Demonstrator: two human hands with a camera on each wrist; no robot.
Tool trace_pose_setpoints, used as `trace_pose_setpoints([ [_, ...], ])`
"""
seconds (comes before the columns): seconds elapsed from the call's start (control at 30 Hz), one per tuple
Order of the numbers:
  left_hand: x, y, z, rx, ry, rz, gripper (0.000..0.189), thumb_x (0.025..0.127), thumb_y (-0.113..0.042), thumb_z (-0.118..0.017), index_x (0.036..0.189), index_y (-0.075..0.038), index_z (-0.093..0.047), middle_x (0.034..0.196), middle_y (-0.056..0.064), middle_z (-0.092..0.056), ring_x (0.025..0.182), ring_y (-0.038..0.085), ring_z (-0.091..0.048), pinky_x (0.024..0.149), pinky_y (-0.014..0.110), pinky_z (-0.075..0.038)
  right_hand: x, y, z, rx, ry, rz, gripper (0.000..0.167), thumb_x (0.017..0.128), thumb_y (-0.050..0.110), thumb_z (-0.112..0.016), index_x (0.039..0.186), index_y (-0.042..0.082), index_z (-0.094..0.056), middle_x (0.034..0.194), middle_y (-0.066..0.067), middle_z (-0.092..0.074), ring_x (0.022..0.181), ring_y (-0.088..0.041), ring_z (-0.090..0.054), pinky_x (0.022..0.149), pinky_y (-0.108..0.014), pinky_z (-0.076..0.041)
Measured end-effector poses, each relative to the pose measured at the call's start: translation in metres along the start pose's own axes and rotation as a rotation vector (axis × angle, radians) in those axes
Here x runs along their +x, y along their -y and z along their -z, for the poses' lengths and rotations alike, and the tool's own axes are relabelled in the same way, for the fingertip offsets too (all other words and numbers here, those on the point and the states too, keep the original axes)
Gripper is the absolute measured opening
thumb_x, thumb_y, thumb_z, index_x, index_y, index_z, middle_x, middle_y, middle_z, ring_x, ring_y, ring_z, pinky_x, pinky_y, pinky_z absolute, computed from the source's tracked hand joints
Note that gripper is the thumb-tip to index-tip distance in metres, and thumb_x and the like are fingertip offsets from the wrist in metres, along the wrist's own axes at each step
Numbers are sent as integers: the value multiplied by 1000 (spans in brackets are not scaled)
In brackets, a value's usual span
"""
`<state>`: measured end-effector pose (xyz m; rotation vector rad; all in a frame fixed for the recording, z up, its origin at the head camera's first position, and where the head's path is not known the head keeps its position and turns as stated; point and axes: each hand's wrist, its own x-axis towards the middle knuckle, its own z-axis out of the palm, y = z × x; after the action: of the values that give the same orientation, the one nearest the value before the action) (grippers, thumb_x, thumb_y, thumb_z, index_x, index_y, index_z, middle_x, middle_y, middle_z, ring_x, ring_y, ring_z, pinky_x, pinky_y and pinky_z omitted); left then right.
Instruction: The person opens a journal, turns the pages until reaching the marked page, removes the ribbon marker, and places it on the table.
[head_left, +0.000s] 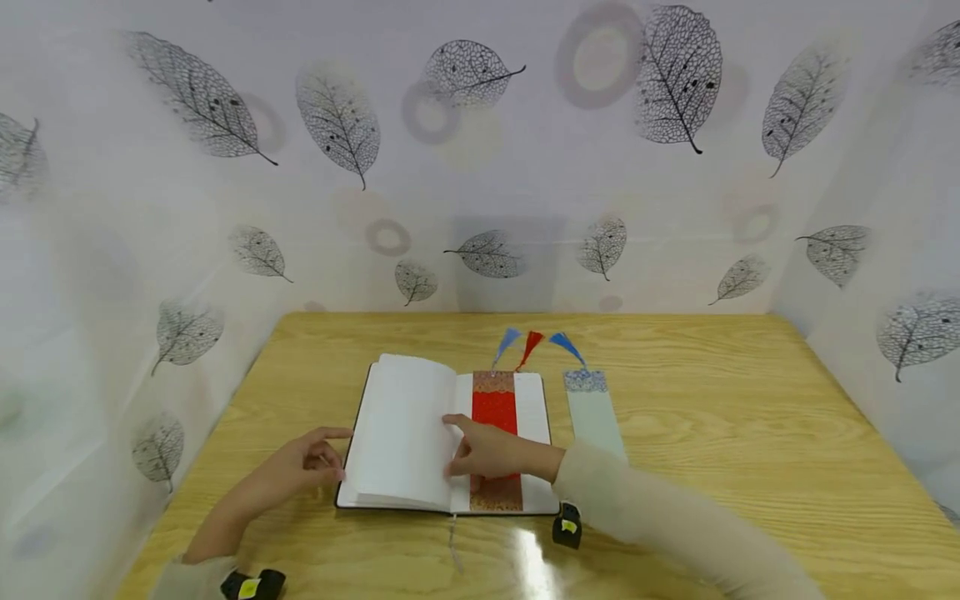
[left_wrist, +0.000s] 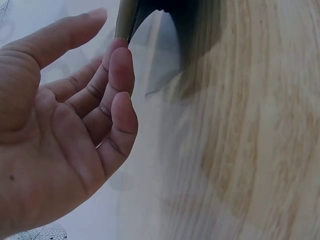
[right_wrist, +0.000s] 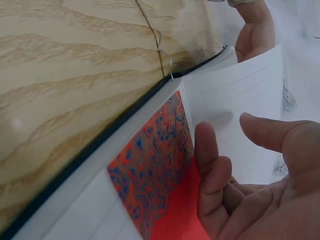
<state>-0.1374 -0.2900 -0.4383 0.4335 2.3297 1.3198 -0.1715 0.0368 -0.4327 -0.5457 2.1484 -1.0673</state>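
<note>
At lower centre we see the right hand, loosely open, gripping nothing, crossing the up-down red bookmark.

Left hand: fingers loosely bent, thumb apart. Right hand: fingers bent, thumb apart. Both forearms angled inward from below.

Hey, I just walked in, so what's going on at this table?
Someone is handling a notebook that lies open on a wooden table. Their left hand is at its left edge, and their right hand reaches across a red bookmark on the right page, toward the middle. A pale green bookmark with a blue tassel lies on the table, right of the notebook.
</note>
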Motion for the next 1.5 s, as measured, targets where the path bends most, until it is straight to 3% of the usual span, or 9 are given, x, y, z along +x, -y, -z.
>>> trace_pose_setpoints([
  [0.3,-1,-13,12,23,-62,-41,51,100,-14,-52,143,7,-33,99,20,-62,75,16,-59,66,31,-51,6,12,-16,-334,-23,41,78,90,27,-69,151,6,-25,73,6,-58,53,-6,-47,52,-19,-39],
  [0.5,8,-26,14,78,-126,-37,49,100,-19,-53,141,4,-39,96,21,-61,76,22,-60,68,33,-53,12,19,-24,-541,-52,-15,75,89,31,-68,150,7,-31,79,4,-64,64,-6,-50,53,-22,-41],
  [0.63,20,-28,7,60,-79,-25,50,98,-22,-56,140,1,-41,99,18,-62,80,20,-62,72,33,-54,20,21,-29,-645,-89,-74,73,86,35,-71,146,11,-37,92,-2,-68,69,-11,-52,55,-27,-45],
  [0.73,29,-26,0,51,-26,-15,51,97,-22,-58,140,1,-42,99,15,-61,80,19,-62,71,31,-53,23,23,-31,-692,-106,-93,71,85,37,-73,143,12,-41,89,-3,-67,67,-12,-52,54,-30,-45],
  [1.0,45,-13,-20,87,55,25,49,94,-23,-63,135,-2,-48,94,6,-59,77,11,-56,65,25,-47,23,32,-30,-713,-82,-144,68,83,38,-75,139,13,-45,92,-4,-68,69,-13,-54,61,-31,-49],
  [1.23,49,-9,-30,95,67,-11,48,91,-17,-67,131,2,-50,91,5,-56,75,8,-49,65,20,-43,21,31,-26,-681,-65,-149,67,83,38,-75,139,15,-45,93,-4,-67,72,-14,-55,63,-32,-49],
  [1.5,47,-10,-33,94,44,29,53,87,-18,-71,131,3,-50,91,5,-56,77,10,-48,66,20,-42,19,12,12,-572,-169,-111,62,87,37,-70,140,17,-46,93,-3,-70,69,-12,-58,53,-30,-43],
])
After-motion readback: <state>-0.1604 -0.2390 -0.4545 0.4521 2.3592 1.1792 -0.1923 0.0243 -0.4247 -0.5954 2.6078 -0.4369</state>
